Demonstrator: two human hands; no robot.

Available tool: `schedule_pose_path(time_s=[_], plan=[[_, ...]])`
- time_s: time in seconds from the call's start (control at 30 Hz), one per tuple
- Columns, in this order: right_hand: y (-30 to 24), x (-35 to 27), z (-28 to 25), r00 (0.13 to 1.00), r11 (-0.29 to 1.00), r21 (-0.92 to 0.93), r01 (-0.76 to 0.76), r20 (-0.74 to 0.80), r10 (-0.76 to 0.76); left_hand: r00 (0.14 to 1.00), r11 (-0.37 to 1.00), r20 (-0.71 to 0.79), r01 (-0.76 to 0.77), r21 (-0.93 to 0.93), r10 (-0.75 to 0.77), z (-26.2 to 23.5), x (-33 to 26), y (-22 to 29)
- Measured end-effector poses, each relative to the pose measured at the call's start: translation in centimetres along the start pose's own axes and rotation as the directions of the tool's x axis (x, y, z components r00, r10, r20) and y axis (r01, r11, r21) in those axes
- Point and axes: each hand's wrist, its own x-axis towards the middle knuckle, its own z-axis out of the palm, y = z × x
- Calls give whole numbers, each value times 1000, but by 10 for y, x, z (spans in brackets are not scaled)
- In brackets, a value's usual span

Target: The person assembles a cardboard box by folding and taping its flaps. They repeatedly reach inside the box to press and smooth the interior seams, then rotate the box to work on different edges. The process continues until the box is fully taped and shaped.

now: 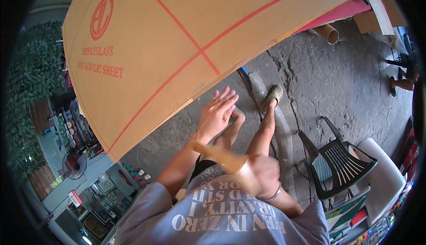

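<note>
Near the lower edge of a large brown paper-faced sheet (146, 81) with red lines, my left hand (216, 115) is held up with its fingers stretched out and nothing seen in it. It looks apart from the sheet, though the gap is hard to judge. In front of my shirt, my right hand (265, 177) is closed on a long tan object (230, 163), paler at the end by the hand. Motion smears both the hand and the object, so its exact kind cannot be made out.
A black slatted chair (341, 169) stands at the right beside a white panel (384, 174). Grey concrete floor (328, 85) lies around my feet. A cardboard tube (328, 34) rests at the upper right, near another person's legs (403, 83). A fan (74, 163) is at the left.
</note>
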Motion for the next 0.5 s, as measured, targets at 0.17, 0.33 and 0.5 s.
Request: schedule_pose_path(time_s=[0.17,0.33,0.5], plan=[[46,19,-11,874,902,-34,-430,-267,406,908,-73,259,249,-966,-330,-19,-2,57],[62,51,15,982,970,-169,-176,35,185,950,307,136,224,-925,-282,-8,1,81],[94,77,0,979,978,-153,-140,125,160,712,93,152,293,-952,-686,9,-9,57]])
